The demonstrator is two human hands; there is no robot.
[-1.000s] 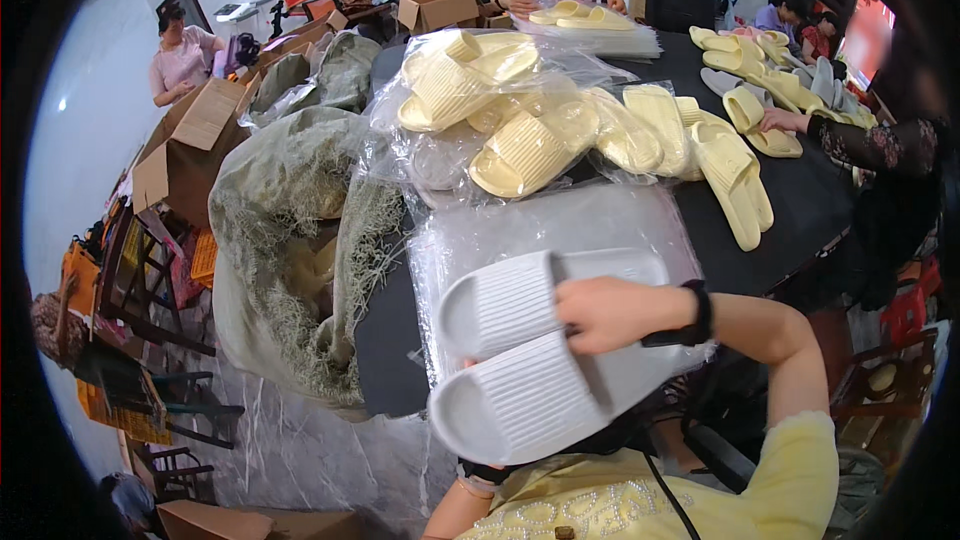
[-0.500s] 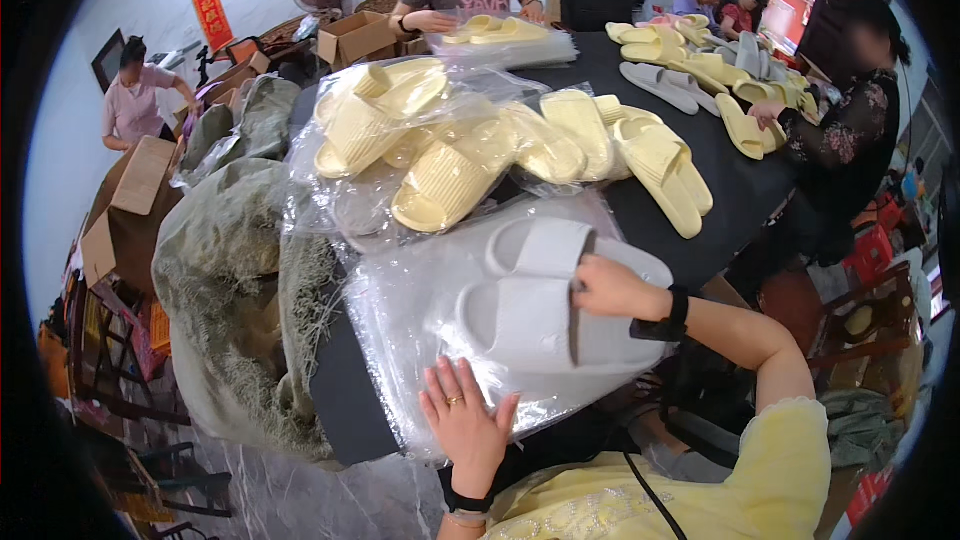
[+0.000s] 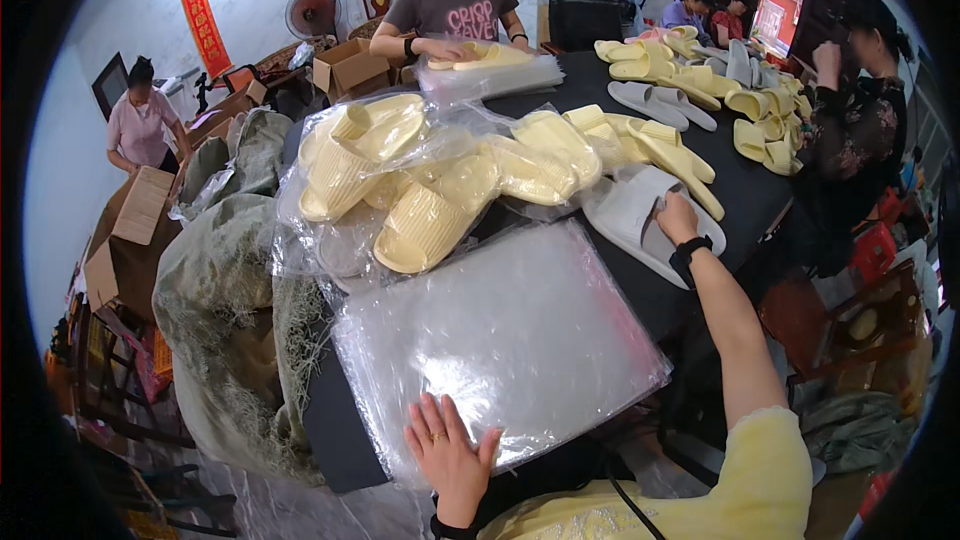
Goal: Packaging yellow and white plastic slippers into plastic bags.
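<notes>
My left hand lies flat, fingers spread, on the near edge of a stack of clear plastic bags. Beyond the stack's right corner, my right hand is closed on a pair of grey slippers, at the strap opening. The grey pair rests on or just over the dark table, beside several yellow slippers. At the far side of the bag stack, more yellow slippers lie heaped in clear bags. My right fingertips are partly hidden by the slippers.
A greenish woven sack slumps against the table's left side. Across the table, a person handles yellow slippers on another bag stack. Loose yellow and grey slippers are piled far right, near a person in dark clothes.
My right hand has carried the grey slippers off the bag stack toward the far right. My left hand stays flat on the bags. The person on the right has raised a hand from the yellow slippers.
</notes>
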